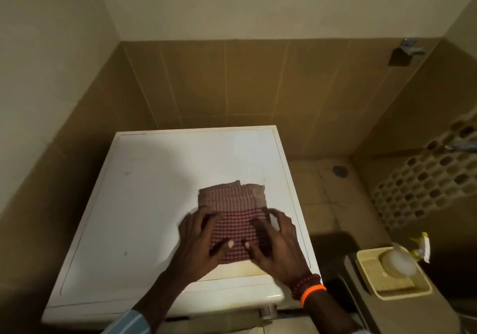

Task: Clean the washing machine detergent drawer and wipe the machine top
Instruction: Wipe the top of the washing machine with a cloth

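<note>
Striped sleeve (129, 322) at the bottom edge belongs to the left arm, and it is cut off by the frame almost at once. Both hands lie on a red checked cloth (233, 224), folded into a rough square on the right half of the washing machine top (144, 204). The left hand (200, 240) rests flat on the cloth's left edge with fingers spread and fairly straight, gripping nothing. The right hand (277, 243) lies on the cloth's right edge, fingers spread and pressing down; blur around it makes it hard to say whether any fold is pinched. The two thumbs nearly meet over the middle of the cloth. Red beads (305, 286) and an orange band (312, 295) circle the right wrist.

White and scuffed, the machine top carries a yellowish stain near its front edge, just below the cloth. The machine's front face is out of sight under the arms, so the detergent drawer cannot be seen.

To the right, lower down, a cream soap dish (395, 279) holds a pale round bar, and something yellow and white beside it is too blurred to name. Brown tiles (232, 83) cover the lower wall behind the machine, with plain pale wall above. A patterned vent block (428, 178) fills the right wall, and a small metal fitting (410, 48) sits high in the corner.
</note>
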